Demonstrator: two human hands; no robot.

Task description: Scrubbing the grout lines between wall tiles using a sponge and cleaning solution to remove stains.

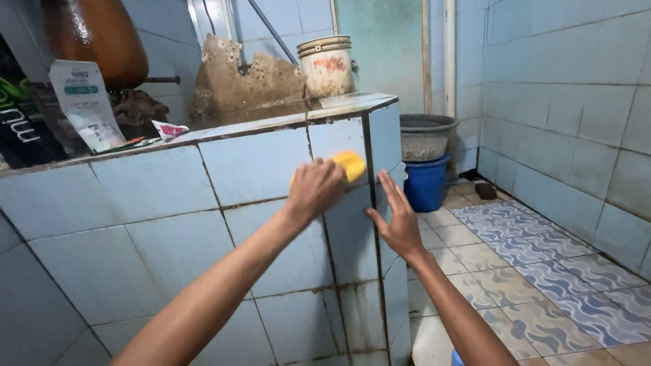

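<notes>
My left hand [314, 188] presses a yellow sponge [350, 165] flat against the front of a low wall of pale blue tiles [251, 169], near its upper right corner. Part of the sponge is hidden under my fingers. My right hand [397, 215] is spread open with the palm resting on the wall's corner edge, just below and to the right of the sponge. The grout lines between the tiles are brown and stained.
On top of the wall stand a dirty white bucket [327, 66], a broken slab [244, 78], a white packet [87, 105] and a brown vessel [102, 37]. A grey basin [425, 135] sits on a blue bucket [426, 184] in the far corner. Patterned floor tiles [542, 271] lie to the right.
</notes>
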